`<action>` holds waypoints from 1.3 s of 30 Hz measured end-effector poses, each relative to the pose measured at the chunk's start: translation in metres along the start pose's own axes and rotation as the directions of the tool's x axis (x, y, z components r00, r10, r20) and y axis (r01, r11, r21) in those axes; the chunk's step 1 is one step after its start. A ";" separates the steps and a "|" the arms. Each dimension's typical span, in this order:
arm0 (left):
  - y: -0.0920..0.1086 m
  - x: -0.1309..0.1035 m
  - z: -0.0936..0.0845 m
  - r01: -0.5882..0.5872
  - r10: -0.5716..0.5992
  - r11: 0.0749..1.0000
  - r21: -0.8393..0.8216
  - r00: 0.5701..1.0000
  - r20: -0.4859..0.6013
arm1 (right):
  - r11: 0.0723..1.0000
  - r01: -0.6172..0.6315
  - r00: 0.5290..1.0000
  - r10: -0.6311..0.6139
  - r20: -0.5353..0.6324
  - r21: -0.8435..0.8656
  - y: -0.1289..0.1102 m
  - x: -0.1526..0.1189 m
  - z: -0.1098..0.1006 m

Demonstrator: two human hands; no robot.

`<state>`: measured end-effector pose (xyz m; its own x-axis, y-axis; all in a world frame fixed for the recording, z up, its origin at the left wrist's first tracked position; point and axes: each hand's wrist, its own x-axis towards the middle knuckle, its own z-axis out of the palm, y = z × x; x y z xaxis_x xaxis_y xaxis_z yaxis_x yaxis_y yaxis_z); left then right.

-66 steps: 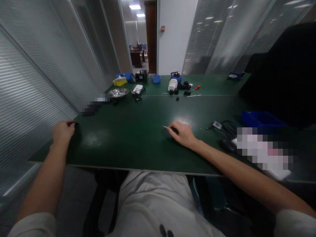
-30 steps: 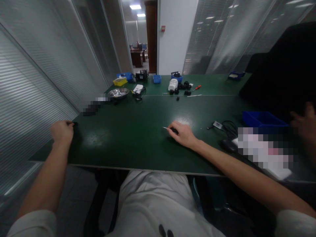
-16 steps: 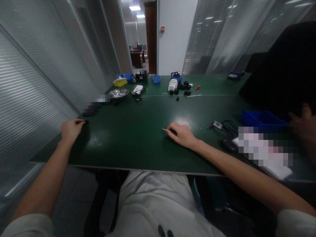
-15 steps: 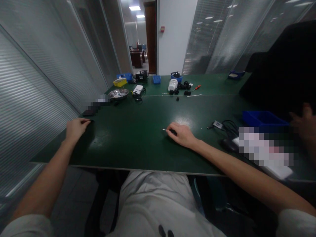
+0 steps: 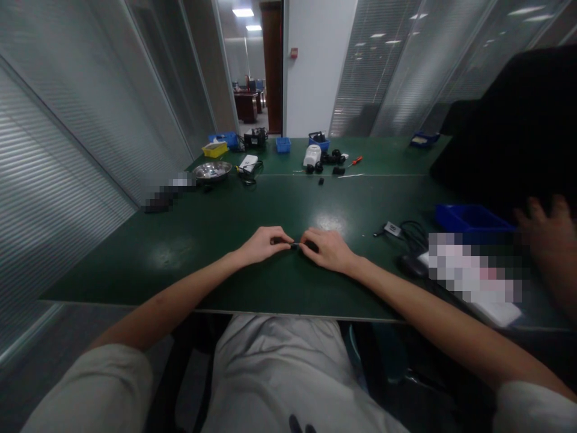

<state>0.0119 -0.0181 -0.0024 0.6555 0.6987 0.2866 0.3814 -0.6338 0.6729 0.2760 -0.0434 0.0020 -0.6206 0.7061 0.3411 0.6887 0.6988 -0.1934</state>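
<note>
Near the middle of the green table [image 5: 252, 288], my left hand [image 5: 267, 245] pinches a small black piece [image 5: 294, 246] between thumb and fingers. Facing it from the right, my right hand [image 5: 328, 248] is closed on a thin, light-coloured pin-like item whose tip points at the black piece. The fingertips of both hands are nearly touching. Most of the thin item is hidden by my right fingers, and I cannot tell whether it touches the black piece.
To the right lie a black mouse [image 5: 413, 265], a cable [image 5: 412, 231] and a blue tray [image 5: 473, 218], with a person's hand [image 5: 552, 237] beside it. Further back are a metal bowl [image 5: 212, 171], a white box [image 5: 248, 163], a red screwdriver [image 5: 356, 161] and a yellow tray [image 5: 215, 150].
My left hand has moved right from the table's left side to the middle, bringing the small black piece up to my right hand. My right hand has barely moved.
</note>
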 end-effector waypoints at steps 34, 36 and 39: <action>0.002 -0.012 0.007 -0.131 0.143 0.977 0.168 0.988 -0.060 | 0.996 0.047 0.997 -0.043 0.057 -0.070 -0.009 0.001 0.004; 0.000 -0.013 0.009 -0.129 0.144 0.972 0.197 0.988 -0.063 | 0.997 0.042 0.997 -0.038 0.065 -0.070 -0.009 0.002 0.004; -0.002 -0.014 0.010 -0.136 0.155 0.959 0.247 0.986 -0.062 | 0.995 0.040 0.997 -0.033 0.075 -0.095 -0.009 0.002 0.003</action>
<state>0.0088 -0.0298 -0.0149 0.6654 0.6108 0.4292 0.4381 -0.7850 0.4379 0.2671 -0.0482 0.0017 -0.6695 0.6889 0.2779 0.6956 0.7127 -0.0911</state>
